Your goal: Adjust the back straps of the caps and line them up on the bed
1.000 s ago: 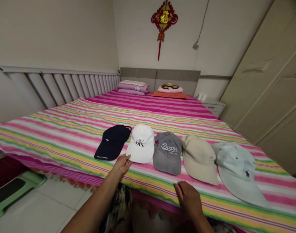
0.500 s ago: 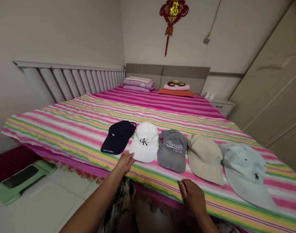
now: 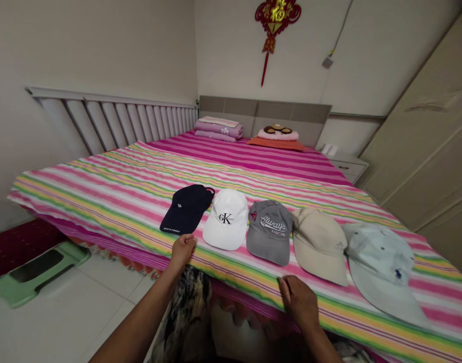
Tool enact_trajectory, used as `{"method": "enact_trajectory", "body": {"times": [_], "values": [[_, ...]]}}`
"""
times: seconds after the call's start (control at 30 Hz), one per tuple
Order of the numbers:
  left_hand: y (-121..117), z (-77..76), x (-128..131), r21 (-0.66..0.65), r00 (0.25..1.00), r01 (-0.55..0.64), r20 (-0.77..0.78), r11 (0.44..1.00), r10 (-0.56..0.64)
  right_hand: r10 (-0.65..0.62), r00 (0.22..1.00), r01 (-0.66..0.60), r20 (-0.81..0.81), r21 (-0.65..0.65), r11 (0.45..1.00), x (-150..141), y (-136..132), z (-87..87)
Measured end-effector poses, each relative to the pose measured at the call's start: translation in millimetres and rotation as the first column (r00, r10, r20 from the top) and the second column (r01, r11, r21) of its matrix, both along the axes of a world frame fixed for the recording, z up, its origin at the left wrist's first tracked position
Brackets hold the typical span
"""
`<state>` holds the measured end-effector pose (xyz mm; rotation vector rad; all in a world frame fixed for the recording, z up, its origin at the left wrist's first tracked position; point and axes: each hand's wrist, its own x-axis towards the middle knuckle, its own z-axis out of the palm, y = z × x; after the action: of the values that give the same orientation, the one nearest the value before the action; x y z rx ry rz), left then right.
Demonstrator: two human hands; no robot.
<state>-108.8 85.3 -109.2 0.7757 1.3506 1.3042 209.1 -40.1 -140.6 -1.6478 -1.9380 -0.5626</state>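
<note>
Pink-striped sheet (image 3: 102,196) under both hands, at near edge of bed (image 3: 234,269). L hand (image 3: 182,252) curled, knuckles up, fingers (image 3: 189,243) tucked down on sheet; can't tell how tight, nothing seen in it. It sits just below brim of navy cap (image 3: 186,209) and just left of white cap (image 3: 226,219), apparently touching neither. R hand (image 3: 297,302) open, empty, fingers (image 3: 286,288) lightly spread on sheet, just below brim of grey cap (image 3: 269,232), not touching.

Caps lie flat in a row, L to R, brims toward near edge: navy, white w/ CK logo, grey w/ "Always" lettering, beige cap (image 3: 320,247), pale blue cap (image 3: 380,267). Each sits close beside the next; pale blue is furthest from both hands.

Further out: folded bedding (image 3: 218,128) and pillow (image 3: 277,138) at far end, by headboard (image 3: 265,113). Radiator (image 3: 113,121) on L wall, wardrobe (image 3: 423,141) on R, green stool (image 3: 38,272) on floor at L.
</note>
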Motion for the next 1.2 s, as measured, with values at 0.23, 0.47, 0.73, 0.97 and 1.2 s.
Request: {"method": "enact_trajectory", "body": {"times": [0.23, 0.47, 0.73, 0.97, 1.2], "values": [[-22, -4.8, -17, -0.009, 0.998, -0.02, 0.053, 1.0, 0.021, -0.003, 1.0, 0.003, 0.011, 0.028, 1.0, 0, 0, -0.4], [-19, -10.3, -14, -0.009, 0.993, -0.048, 0.11, 0.999, 0.049, 0.004, 0.999, -0.005, 0.042, 0.046, 0.999, 0, 0, -1.5], [-13, 4.4, -26, -0.144, 0.923, -0.038, 0.374, 0.989, 0.09, 0.008, 0.998, -0.013, 0.067, 0.074, 0.997, -1, -1, -0.1], [4, 17.4, -43, -0.22, 0.777, -0.046, 0.605, 0.974, 0.174, 0.026, 0.998, -0.029, 0.065, 0.045, 0.999, 1, 1, -3.4], [14, 25.3, -38, -0.199, 0.694, -0.192, 0.664, 0.961, 0.277, 0.034, 0.999, -0.034, -0.024, -0.002, 0.999, 2, 0, -7.1]]}}
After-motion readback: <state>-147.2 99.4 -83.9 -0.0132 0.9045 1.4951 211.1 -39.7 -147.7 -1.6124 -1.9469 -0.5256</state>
